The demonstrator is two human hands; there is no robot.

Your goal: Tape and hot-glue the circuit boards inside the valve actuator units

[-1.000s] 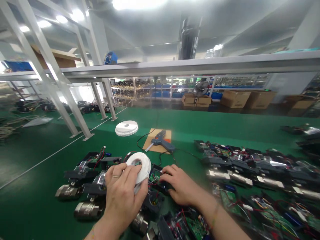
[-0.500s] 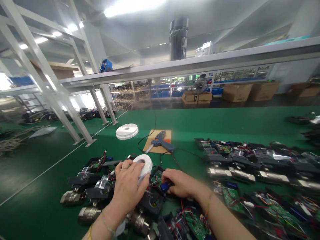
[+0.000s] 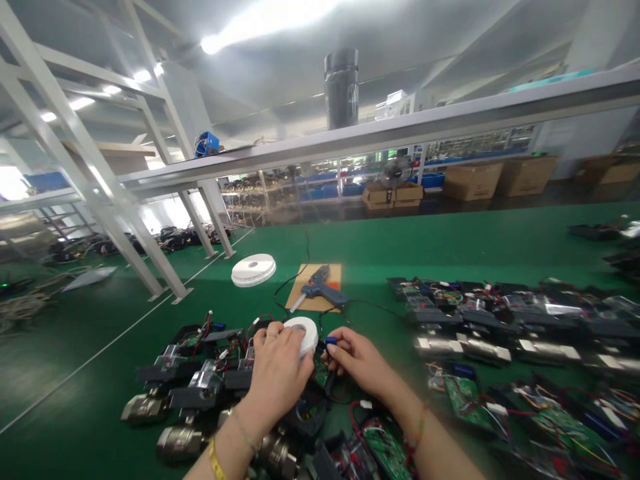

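Holding white roll (image 3: 309, 332) – left hand (image 3: 281, 368), blue part (image 3: 331, 341) – right hand (image 3: 364, 364).

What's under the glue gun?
A tan board lies under the glue gun, with an orange-red patch showing beside the gun's body. Whatever the gun's body covers on the board can't be seen.

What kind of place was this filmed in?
Probably an electronics assembly workshop: rows of units with circuit boards, a glue gun on the green bench, and stocked shelving behind.
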